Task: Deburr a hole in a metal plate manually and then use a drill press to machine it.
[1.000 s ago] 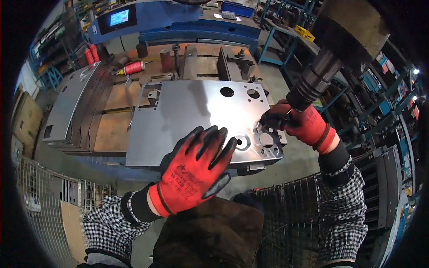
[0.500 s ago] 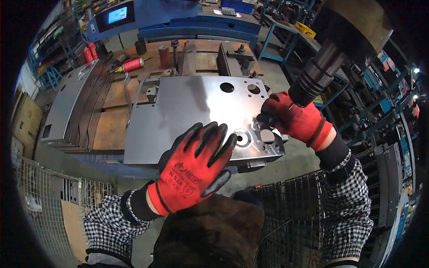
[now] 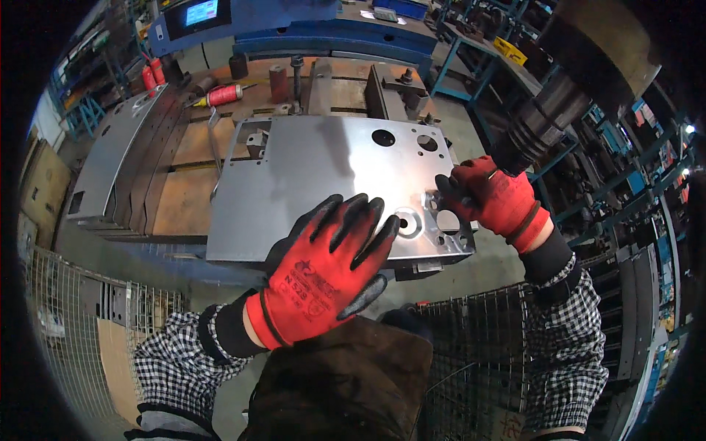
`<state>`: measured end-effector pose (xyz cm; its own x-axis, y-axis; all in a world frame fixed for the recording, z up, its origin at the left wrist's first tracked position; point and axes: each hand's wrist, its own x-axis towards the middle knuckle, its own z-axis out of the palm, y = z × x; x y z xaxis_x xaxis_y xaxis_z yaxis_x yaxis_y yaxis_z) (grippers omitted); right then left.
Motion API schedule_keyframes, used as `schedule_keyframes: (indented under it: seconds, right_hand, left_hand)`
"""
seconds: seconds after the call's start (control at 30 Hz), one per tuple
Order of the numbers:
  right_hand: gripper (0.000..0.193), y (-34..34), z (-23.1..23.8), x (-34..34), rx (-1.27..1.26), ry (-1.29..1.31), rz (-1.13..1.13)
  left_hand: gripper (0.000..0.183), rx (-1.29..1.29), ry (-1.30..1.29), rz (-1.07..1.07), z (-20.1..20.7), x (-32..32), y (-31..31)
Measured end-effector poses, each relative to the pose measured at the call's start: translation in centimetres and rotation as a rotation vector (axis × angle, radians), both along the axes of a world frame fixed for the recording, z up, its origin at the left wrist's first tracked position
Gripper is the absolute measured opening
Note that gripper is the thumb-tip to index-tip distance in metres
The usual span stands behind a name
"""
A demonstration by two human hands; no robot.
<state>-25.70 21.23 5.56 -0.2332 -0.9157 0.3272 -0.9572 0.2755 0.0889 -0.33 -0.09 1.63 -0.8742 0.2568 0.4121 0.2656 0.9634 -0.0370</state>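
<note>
A silver sheet-metal panel (image 3: pixel 294 184) with round holes lies on the machine bed. My left hand (image 3: pixel 331 264), in a red glove with black fingertips, rests on its near edge, fingers stretched out, beside a ringed hole (image 3: pixel 405 224). At the panel's right edge is my right hand (image 3: pixel 500 197), gloved alike, its fingers curled together; whatever they may hold is hidden. Below those fingers are a shiny holed corner plate (image 3: pixel 457 241) and a pale round piece (image 3: pixel 447 220). A dark spindle chuck (image 3: pixel 533 136) hangs just above my right hand.
Bent metal panels (image 3: pixel 125 162) stand stacked at the left of the orange-brown bed (image 3: pixel 187 202). Behind are a red-and-yellow bottle (image 3: pixel 220 95), steel clamp blocks (image 3: pixel 382 88) and a threaded post (image 3: pixel 297 81). Wire mesh cages (image 3: pixel 81 316) flank me. A lit screen (image 3: pixel 201 13) is at the back.
My right hand has drawn slightly right, off the corner plate, uncovering more of it. The left hand stays on the panel. The whole view has shifted a little.
</note>
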Motion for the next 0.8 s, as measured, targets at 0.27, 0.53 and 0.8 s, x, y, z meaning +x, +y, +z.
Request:
schedule_keyframes:
  seconds: [0.27, 0.53, 0.8]
  right_hand:
    - [0.034, 0.3, -1.0, -1.0, 0.015, -0.119, -0.114]
    - [0.052, 3.1, -0.4, -1.0, -0.400, -1.075, -0.192]
    - [0.050, 1.4, 1.4, 2.5, -0.146, -0.550, 0.142]
  left_hand:
    - [0.074, 0.008, 0.039, 0.001, 0.1, 0.0, -0.1]
    - [0.074, 0.022, 0.010, 0.021, -0.1, -0.1, -0.3]
    - [0.066, -0.024, 0.043, 0.011, 0.3, -0.2, -0.3]
